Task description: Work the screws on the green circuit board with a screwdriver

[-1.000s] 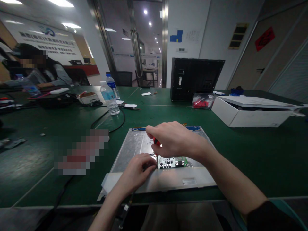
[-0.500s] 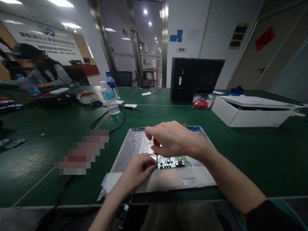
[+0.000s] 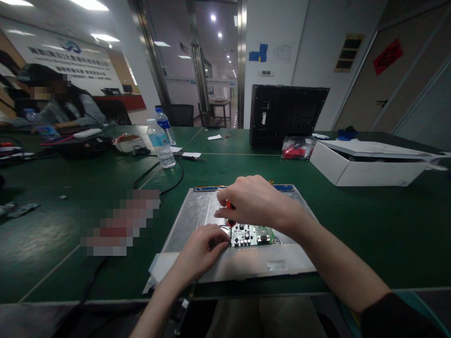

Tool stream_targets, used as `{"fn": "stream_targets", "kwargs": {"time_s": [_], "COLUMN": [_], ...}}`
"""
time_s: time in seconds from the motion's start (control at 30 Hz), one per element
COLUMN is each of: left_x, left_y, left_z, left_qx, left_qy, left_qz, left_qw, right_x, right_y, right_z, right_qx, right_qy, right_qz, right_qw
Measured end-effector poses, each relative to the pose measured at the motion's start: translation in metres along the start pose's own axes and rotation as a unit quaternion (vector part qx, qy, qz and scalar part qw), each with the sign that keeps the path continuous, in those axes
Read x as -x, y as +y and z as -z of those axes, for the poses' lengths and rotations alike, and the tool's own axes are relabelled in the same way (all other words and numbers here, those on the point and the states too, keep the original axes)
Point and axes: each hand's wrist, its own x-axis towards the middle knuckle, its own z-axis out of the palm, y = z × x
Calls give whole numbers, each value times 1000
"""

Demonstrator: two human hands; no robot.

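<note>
A metal-backed display panel (image 3: 192,211) lies flat on the green table, with a green circuit board (image 3: 246,234) at its middle. My right hand (image 3: 259,202) is closed around the red-handled screwdriver (image 3: 230,220), above the board's left part. The screwdriver stands upright, its dark shaft pointing down at the board's left edge. Beside the shaft, my left hand (image 3: 204,246) rests on the panel with thumb and fingertips drawn together at the board's lower left corner. Whatever those fingertips pinch is hidden. Thin dark wires run between the hands.
Water bottles (image 3: 162,145) stand at the back left near a black cable (image 3: 182,176). A black monitor casing (image 3: 289,115), a plastic bag with red contents (image 3: 296,149) and a white box (image 3: 362,166) occupy the back right. Another person (image 3: 77,105) sits at the far left.
My right hand's fingers have shifted slightly and opened out around the screwdriver handle, the wrist turning a little. My left hand and the panel stay where they were.
</note>
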Motion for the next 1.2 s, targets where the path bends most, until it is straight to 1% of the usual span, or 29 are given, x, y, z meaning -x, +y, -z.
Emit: {"fn": "stream_targets", "kwargs": {"time_s": [0.3,0.4,0.5,0.57,0.63,0.8,0.97,1.03,1.2], "left_x": [0,0,1,1,0,0,1,1,0], "left_y": [-1,-1,-2,-2,-2,-1,-1,-1,-2], "left_z": [-2,-2,-1,-1,0,-1,-2,-1,-1], "left_qx": [-3,-5,1,10,15,9,6,7,6], "left_qy": [5,6,-2,-6,-2,9,13,11,5], "left_qz": [-3,6,16,9,-1,-3,-1,-2,-3], "left_qw": [1000,1000,1000,1000,1000,1000,1000,1000,1000], "right_x": [8,8,6,4,3,5,8,9,4], "right_y": [3,2,0,-2,-2,-2,-1,-1,1], "right_z": [1,2,4,5,6,5,6,6,4], "right_qx": [-70,-52,-27,-20,-20,-16,-55,-46,-9], "right_qy": [-5,0,-1,-11,-20,-12,-13,-10,0], "right_qz": [73,58,17,-10,-23,10,61,54,10], "right_qw": [995,997,999,1000,999,1000,997,997,1000]}}
